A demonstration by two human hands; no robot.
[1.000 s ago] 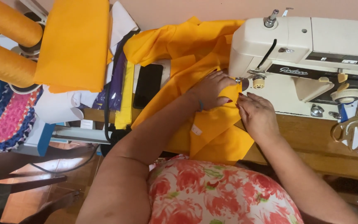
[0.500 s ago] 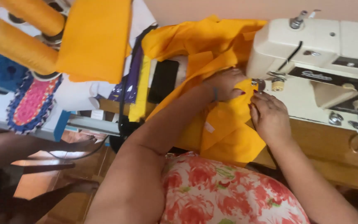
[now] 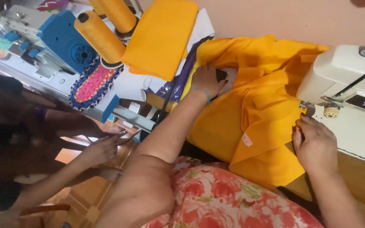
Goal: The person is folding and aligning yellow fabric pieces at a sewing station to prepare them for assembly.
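Pinching orange fabric (image 3: 258,114), right hand (image 3: 315,145)

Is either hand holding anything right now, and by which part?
Right hand pins the yellow fabric at its right edge. Left hand rests on a dark flat object; grasp unclear.

left hand (image 3: 206,80) reaches forward, palm down; right hand (image 3: 315,143) rests curled.

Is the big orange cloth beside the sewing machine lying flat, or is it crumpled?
Crumpled. The orange cloth lies in folds and creases beside the white sewing machine, and one part hangs over the table edge.
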